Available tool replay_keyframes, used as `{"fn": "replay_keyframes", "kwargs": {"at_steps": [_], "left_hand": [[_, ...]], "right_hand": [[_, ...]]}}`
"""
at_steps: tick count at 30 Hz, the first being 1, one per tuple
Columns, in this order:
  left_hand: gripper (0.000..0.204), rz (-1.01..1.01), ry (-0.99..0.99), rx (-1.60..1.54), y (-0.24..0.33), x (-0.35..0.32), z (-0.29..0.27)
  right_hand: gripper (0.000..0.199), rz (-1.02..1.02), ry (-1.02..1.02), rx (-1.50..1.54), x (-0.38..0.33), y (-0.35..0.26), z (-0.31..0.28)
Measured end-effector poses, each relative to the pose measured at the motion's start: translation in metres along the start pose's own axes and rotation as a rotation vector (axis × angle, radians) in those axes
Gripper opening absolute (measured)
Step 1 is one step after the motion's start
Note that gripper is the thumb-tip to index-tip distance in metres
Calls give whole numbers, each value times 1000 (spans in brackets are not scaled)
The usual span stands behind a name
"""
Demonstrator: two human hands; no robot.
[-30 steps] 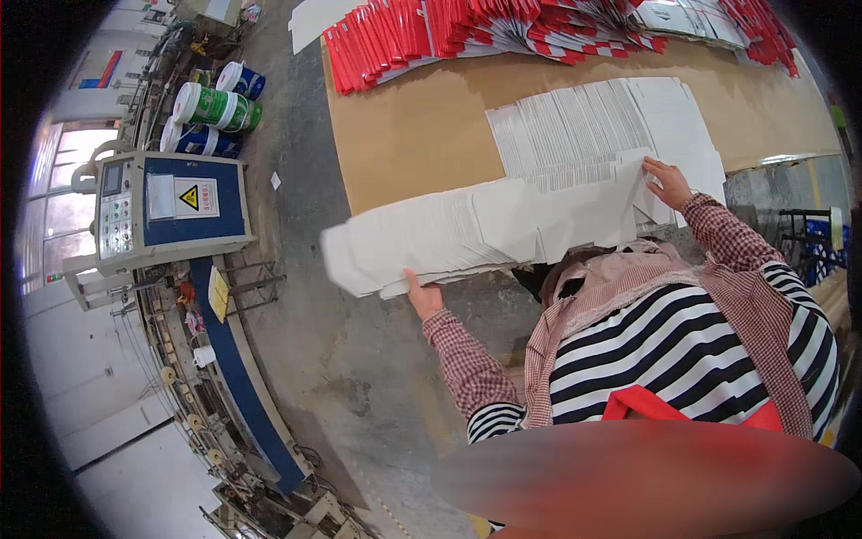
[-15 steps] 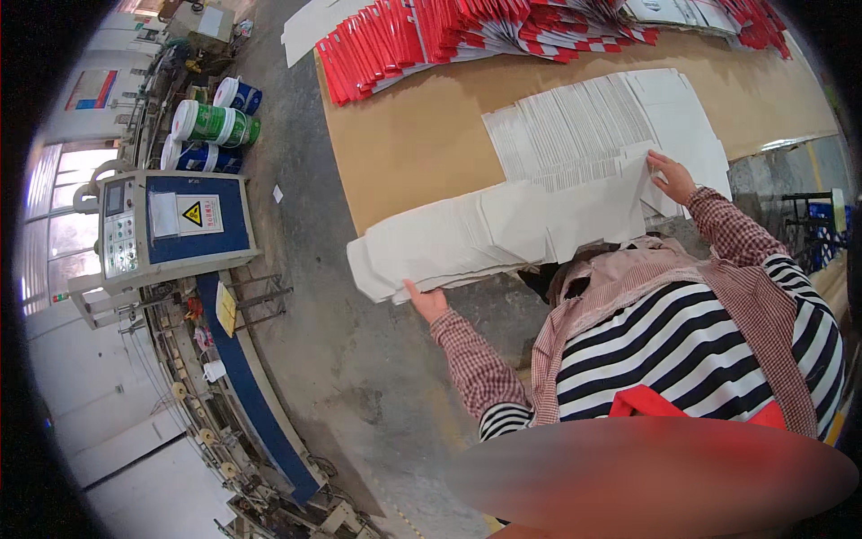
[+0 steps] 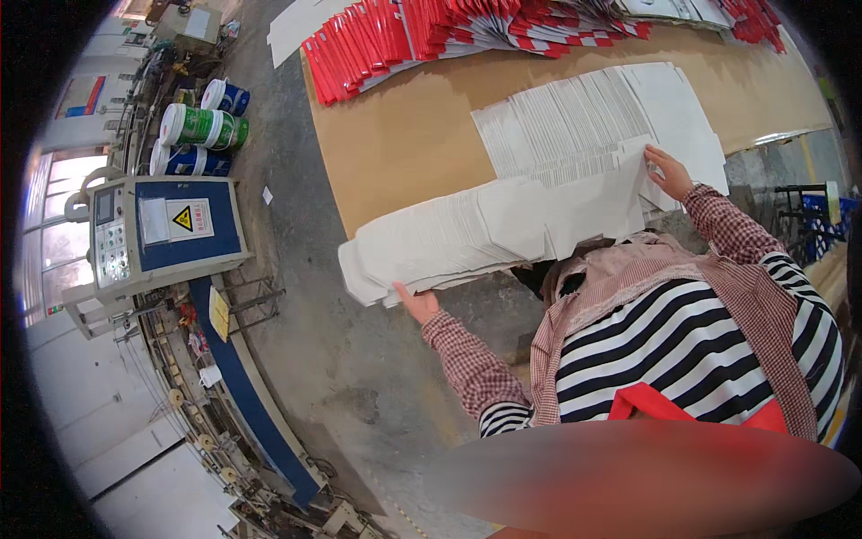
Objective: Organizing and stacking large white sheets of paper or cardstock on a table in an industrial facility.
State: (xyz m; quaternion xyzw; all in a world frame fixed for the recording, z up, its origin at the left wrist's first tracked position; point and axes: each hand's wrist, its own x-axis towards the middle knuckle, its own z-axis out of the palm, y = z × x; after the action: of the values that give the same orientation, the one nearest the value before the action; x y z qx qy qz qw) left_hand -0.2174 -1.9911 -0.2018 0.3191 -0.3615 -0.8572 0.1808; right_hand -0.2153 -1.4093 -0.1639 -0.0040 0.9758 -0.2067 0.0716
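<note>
The left hand (image 3: 419, 304) grasps the near edge of the front row of white sheets (image 3: 449, 232) at its left end; part of its fingers is hidden by the sheets. The right hand (image 3: 669, 173) is positioned at the opposite end of the same row, fingertips in contact with the right edge; whether it is clamped there cannot be determined. The front row lies crosswise before the person's torso, its sheets overlapping in a fanned sequence, with the near edge close to the striped garment (image 3: 664, 355). Directly behind it, a rear row of white sheets (image 3: 561, 121) is fanned in the same manner on the brown tabletop (image 3: 395, 148), with broad flat sheets exposed at its right end. Along the far side of the tabletop, red-and-white folded pieces (image 3: 377, 45) stand in a dense overlapping series. To the left, across the grey floor (image 3: 350, 386), a machine cabinet (image 3: 184, 225) carries a control panel (image 3: 111, 234) and a triangular warning sign (image 3: 187, 218). A blue belt (image 3: 256, 395) extends from the cabinet toward the lower edge of the view. Beyond the cabinet, a green bucket (image 3: 211, 128) lies on its side between two blue buckets (image 3: 235, 101).
</note>
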Motion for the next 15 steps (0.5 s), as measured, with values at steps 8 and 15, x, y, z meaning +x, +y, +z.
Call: {"fn": "replay_keyframes", "kwargs": {"at_steps": [8, 15], "left_hand": [[39, 472, 272, 1139, 10, -35, 49], [43, 16, 178, 89, 11, -17, 29]], "right_hand": [[49, 8, -32, -14, -5, 9, 1], [48, 23, -2, -6, -7, 15, 0]]}}
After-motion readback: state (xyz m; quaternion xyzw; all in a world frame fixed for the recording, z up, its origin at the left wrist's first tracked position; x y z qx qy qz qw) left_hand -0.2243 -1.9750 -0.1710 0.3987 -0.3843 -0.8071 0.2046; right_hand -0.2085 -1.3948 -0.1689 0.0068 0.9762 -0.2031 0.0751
